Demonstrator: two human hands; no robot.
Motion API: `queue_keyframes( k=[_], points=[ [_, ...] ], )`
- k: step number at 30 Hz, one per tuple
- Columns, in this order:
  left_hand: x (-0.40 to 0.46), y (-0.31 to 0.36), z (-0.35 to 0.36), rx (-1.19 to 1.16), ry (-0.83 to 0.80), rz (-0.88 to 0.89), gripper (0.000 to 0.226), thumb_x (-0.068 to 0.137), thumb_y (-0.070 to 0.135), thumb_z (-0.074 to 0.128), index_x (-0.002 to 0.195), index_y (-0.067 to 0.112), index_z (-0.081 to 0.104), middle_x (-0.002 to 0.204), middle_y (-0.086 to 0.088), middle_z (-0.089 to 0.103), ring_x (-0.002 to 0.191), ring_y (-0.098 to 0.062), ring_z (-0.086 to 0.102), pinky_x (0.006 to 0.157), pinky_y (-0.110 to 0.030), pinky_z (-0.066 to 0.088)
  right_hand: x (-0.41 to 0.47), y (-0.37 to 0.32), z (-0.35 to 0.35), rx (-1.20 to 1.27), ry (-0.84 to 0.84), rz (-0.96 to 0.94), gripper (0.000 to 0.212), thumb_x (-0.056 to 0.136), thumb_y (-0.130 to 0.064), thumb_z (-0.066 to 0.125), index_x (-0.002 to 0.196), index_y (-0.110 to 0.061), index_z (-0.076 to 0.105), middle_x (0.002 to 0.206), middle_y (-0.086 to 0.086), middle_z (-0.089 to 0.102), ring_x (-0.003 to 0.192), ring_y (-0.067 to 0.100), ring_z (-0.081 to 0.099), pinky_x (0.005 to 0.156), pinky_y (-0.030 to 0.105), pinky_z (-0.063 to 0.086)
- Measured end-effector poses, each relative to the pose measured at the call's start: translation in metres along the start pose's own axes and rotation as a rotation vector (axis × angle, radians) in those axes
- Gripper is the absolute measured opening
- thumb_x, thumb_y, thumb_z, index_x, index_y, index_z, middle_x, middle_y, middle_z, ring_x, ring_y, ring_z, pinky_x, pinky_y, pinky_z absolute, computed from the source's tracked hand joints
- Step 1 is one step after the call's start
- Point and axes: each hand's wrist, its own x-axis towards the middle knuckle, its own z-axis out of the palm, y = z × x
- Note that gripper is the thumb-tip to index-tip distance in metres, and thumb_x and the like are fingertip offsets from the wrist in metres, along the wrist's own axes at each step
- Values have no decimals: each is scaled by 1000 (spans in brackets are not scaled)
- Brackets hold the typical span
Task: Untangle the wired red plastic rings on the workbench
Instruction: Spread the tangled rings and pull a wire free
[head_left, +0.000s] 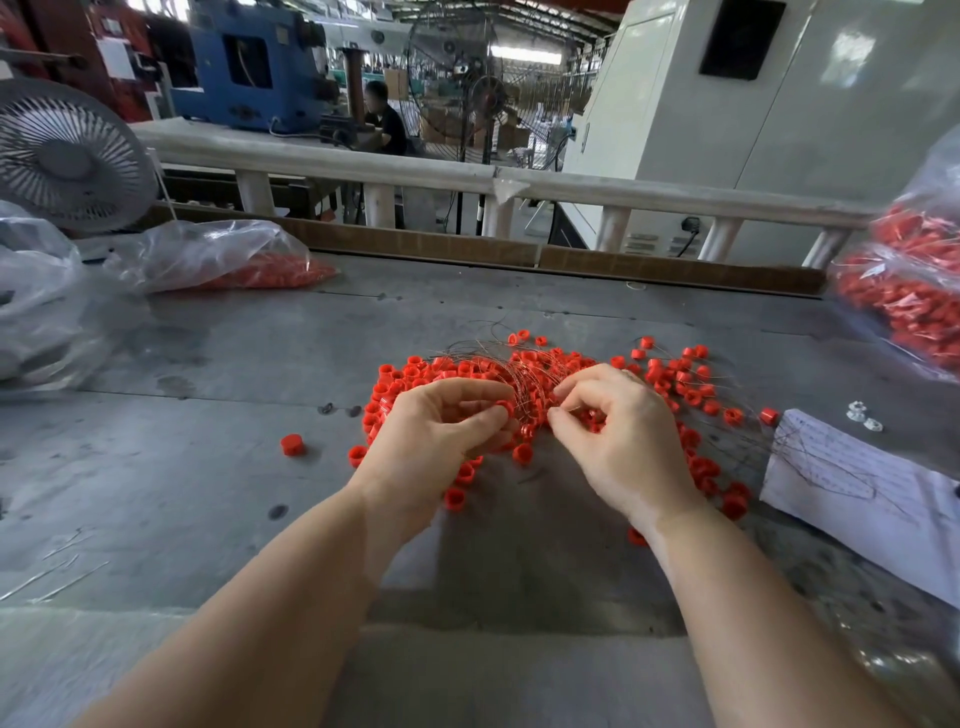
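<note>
A tangled heap of red plastic rings (530, 364) threaded on thin wires (488, 348) lies mid-workbench (234, 467). My left hand (436, 436) sits over the heap's left part, thumb and fingers pinching a red ring (503, 406). My right hand (618, 436) is over the heap's middle, fingers curled, fingertips pinching wire and rings beside the left hand. More wired rings (691, 374) spread to the right. One loose ring (292, 445) lies apart on the left.
Clear plastic bags of red rings lie at the back left (249, 260) and right edge (914, 296). A written paper sheet (852, 483) lies at right with small clear parts (865, 415) behind it. A grey fan (67, 156) stands at left. Behind runs a white railing (467, 176).
</note>
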Motion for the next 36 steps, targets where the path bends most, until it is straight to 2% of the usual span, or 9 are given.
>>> queue_keyframes(
  k=[3,8,11,15,19,24,27,32,36],
  points=[
    [-1,2,1,-115,-38,-35,17,85,-6,59,87,7,69,73,-6,70,63,-10,67,60,-17,54,-2,-2,3,130,-29,-14,25,80,-2,65,61,-16,56,78,-1,68,74,17,64,68,27,48],
    [-1,3,1,-208,-38,-60,20,86,-6,57,86,9,70,73,-6,70,63,-12,66,59,-20,55,0,-1,6,278,24,43,24,85,-2,59,64,-13,60,70,-1,68,67,19,66,65,42,54],
    [-1,3,1,-200,-41,-65,21,86,-6,57,86,10,71,73,-5,71,61,-11,66,58,-21,56,1,-4,5,360,41,82,32,86,-1,58,61,-20,56,77,-5,70,72,11,69,68,34,57],
    [-3,1,3,-117,-70,-38,19,86,-6,58,89,9,68,73,-6,69,62,-10,66,53,-21,55,1,-4,6,405,28,110,25,86,1,59,63,-7,58,84,-7,69,69,6,68,62,18,51],
    [-5,-2,7,-22,-81,-6,24,85,-7,59,97,14,60,81,-10,64,68,-15,67,58,-22,55,0,-5,7,317,-56,70,17,81,0,67,65,-7,64,79,-1,66,77,16,62,71,24,49],
    [-5,-4,7,98,-137,72,39,86,-6,59,110,25,62,78,-5,66,74,-14,68,74,-21,56,0,-7,4,285,-93,22,14,82,-6,69,69,-10,66,79,-7,60,77,12,57,74,31,47],
    [-6,-5,8,146,-133,102,30,87,-4,60,99,23,67,83,-11,68,75,-14,68,75,-21,56,-1,-9,4,247,-91,-25,13,82,-7,69,69,-8,68,76,-6,58,74,12,56,69,30,47],
    [-3,-7,9,216,-93,106,27,87,-3,60,96,21,69,93,-9,71,79,-14,68,75,-20,55,1,-12,2,318,61,-62,15,81,-1,69,69,-9,68,75,-5,59,72,8,55,66,13,41],
    [-1,-10,11,235,-56,80,26,87,-1,61,94,22,70,81,0,71,69,-4,66,67,-15,53,4,-13,0,625,138,144,17,88,-1,60,74,-9,66,74,-3,68,61,10,66,46,15,44]
  ],
)
